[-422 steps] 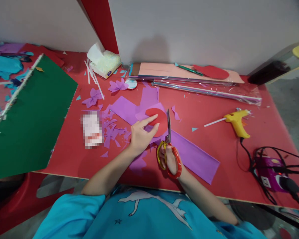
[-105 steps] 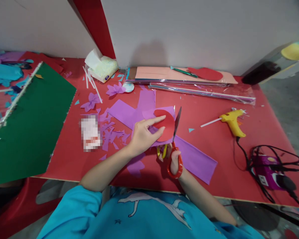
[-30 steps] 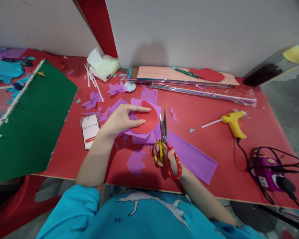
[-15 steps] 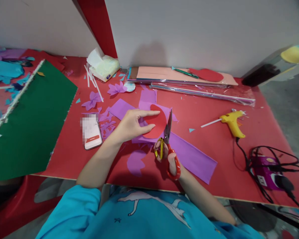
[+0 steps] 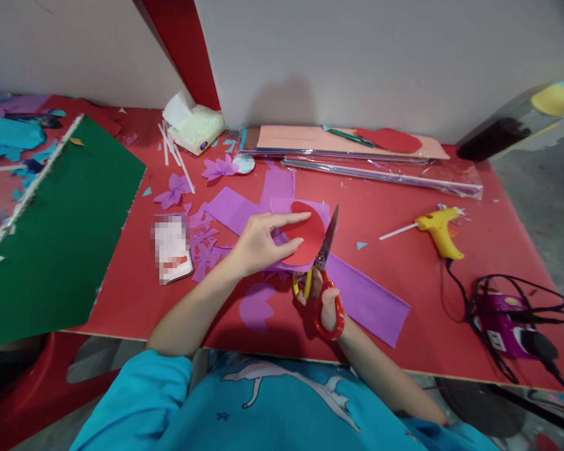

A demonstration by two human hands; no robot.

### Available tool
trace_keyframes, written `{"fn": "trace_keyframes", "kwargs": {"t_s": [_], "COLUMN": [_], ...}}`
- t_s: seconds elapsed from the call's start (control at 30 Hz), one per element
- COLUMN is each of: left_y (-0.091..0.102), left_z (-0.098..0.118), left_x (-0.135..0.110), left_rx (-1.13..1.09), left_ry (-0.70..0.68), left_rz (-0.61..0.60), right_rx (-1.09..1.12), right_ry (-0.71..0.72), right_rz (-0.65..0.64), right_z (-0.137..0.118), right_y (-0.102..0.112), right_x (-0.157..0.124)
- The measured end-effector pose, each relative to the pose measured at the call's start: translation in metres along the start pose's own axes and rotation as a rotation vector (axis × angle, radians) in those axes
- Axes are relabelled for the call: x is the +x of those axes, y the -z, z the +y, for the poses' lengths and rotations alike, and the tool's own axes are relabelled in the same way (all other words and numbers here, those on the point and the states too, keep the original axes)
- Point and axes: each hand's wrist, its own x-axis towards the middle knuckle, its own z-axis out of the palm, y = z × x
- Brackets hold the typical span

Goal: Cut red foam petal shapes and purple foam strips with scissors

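My left hand (image 5: 263, 244) grips a rounded red paper shape (image 5: 313, 235) laid over a sheet of purple paper (image 5: 326, 212). Its thumb and index finger lie on the red face, and the other fingers are hidden underneath. In my right hand (image 5: 326, 304) is a pair of scissors (image 5: 323, 257) with one yellow and one red handle loop. The handles are spread, and the blades point away from me along the right edge of the papers. Under the hands lie purple strips (image 5: 369, 297) and a purple petal-shaped cutout (image 5: 256, 307).
Purple scraps (image 5: 207, 247) and a phone (image 5: 173, 250) lie left, beside a green board (image 5: 66, 232). Further back are purple paper flowers (image 5: 220, 167), a tissue pack (image 5: 197, 128) and wrapped paper packs (image 5: 348, 144). Right are a yellow glue gun (image 5: 439, 228) and a corded purple box (image 5: 502, 319).
My left hand has shifted slightly right and down with the red shape and purple paper. The scissors have moved right too, and their blades lean further to the right.
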Motion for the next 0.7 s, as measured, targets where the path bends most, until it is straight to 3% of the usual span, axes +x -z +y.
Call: {"fn": "trace_keyframes", "kwargs": {"t_s": [0.7], "left_y": [-0.0034], "left_z": [-0.0002], "left_x": [-0.0005], "left_rx": [-0.022], "left_ry": [0.004], "left_rz": [0.016], "right_rx": [0.053], "right_ry": [0.031], "right_rz": [0.002], "right_z": [0.0001], "right_y": [-0.0021], "right_x": [0.0007]}}
